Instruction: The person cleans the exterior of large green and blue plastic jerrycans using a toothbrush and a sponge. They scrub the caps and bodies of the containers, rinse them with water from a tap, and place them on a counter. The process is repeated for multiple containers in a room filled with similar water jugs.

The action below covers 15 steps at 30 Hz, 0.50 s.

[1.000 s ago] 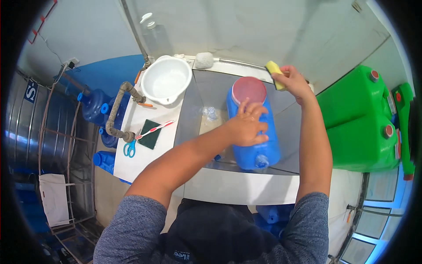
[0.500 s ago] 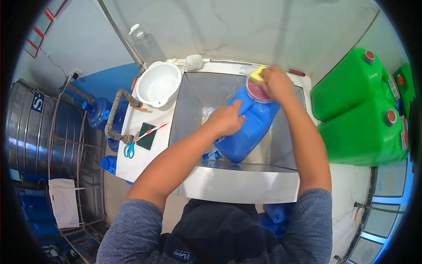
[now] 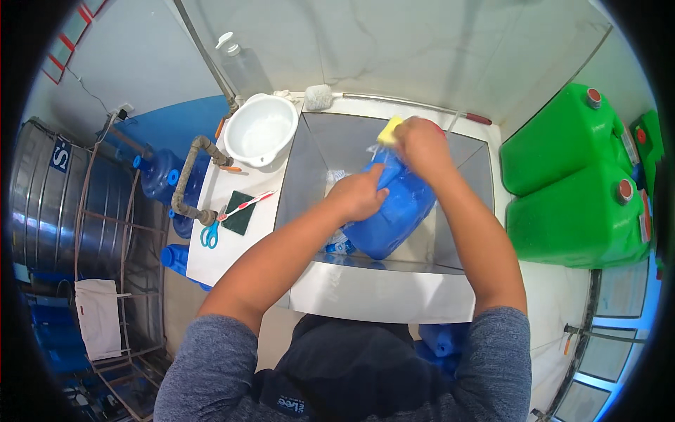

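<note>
A large blue plastic jug is tilted inside a metal-walled sink, its top toward the back. My left hand is closed round the jug's handle, on its left side. In my right hand is a yellow sponge, pressed at the jug's top left edge. That hand covers most of the jug's red cap; only a sliver of red shows beside it. Beneath the jug, a small blue-and-white crumpled thing lies on the sink bottom, too small to name.
Left of the sink are a white basin, a dark green scouring pad, a red-and-white toothbrush, blue-handled scissors and a pipe tap. A long-handled brush lies along the back ledge. Green jugs stand at right.
My right hand has moved the sponge leftward across the jug's top and now hides most of the red cap. My left hand keeps its hold. The view has shifted slightly.
</note>
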{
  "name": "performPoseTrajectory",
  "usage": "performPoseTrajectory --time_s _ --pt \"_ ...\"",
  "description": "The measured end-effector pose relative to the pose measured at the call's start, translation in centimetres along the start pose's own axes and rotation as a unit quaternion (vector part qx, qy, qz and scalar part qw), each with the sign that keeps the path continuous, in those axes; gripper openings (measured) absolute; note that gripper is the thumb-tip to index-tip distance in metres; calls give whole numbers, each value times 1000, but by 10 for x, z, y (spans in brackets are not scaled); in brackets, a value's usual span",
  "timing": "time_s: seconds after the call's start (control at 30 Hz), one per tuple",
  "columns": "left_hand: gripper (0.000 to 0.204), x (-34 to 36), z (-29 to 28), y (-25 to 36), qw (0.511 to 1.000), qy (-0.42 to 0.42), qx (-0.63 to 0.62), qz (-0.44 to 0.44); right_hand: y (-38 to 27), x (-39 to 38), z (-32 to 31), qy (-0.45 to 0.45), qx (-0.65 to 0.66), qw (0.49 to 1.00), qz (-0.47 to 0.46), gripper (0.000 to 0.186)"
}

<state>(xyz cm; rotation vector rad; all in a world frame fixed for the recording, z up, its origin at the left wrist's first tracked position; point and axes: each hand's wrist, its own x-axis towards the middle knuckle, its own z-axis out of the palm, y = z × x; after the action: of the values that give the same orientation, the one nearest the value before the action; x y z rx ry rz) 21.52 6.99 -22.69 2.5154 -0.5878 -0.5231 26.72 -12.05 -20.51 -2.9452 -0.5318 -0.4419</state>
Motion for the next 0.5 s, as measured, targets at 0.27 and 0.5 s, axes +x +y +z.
performPoseTrajectory --time_s 0.27,0.5 --pt "56 -15 -5 -25 999 9 1 34 -18 -14 9 61 54 993 -90 17" --pt "55 -23 5 -27 977 45 95 184 6 34 6 -249 52 963 -94 24"
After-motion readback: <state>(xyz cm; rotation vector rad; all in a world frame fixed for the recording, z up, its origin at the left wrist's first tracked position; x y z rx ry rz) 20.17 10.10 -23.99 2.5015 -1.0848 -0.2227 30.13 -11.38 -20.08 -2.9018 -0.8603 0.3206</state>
